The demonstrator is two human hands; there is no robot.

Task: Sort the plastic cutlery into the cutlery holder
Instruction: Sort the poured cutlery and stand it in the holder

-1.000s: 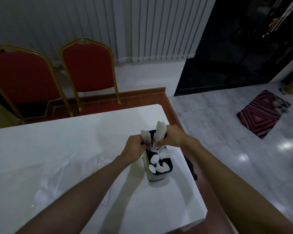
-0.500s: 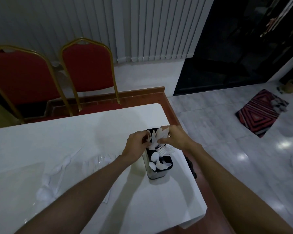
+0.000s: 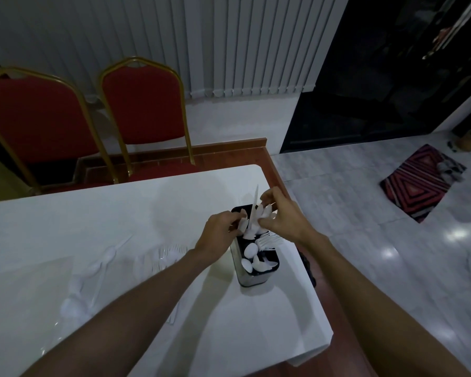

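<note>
Over at the far end of the cutlery holder [image 3: 252,278], which sits on the white desk [image 3: 93,213] close to its right edge, both hands come together in the head view. The left hand [image 3: 218,238] comes in from the holder's left side, and its grip is a tight fingertip pinch on the bunch of white cutlery [image 3: 249,229] standing in the far compartment. The right hand [image 3: 283,221] is just across from it, fingers curled with thumb and fingertips closed around the same bunch from the right. So both grips are narrow and holding, not spread. One knife [image 3: 254,202] pokes up tall out of the bunch, pretty much upright, right between the two hands. In the middle compartment the forks [image 3: 268,241] lean out toward the right, and the near compartment has spoons [image 3: 252,261] with their bowls up. Loose clear cutlery [image 3: 169,254] lies flat on the desk well to the left of the holder, apart from both hands. Behind the desk are two red chairs [image 3: 142,104] with gold frames, then vertical blinds [image 3: 229,42]. A red striped rug [image 3: 422,183] lies on the tiled floor off to the right.
</note>
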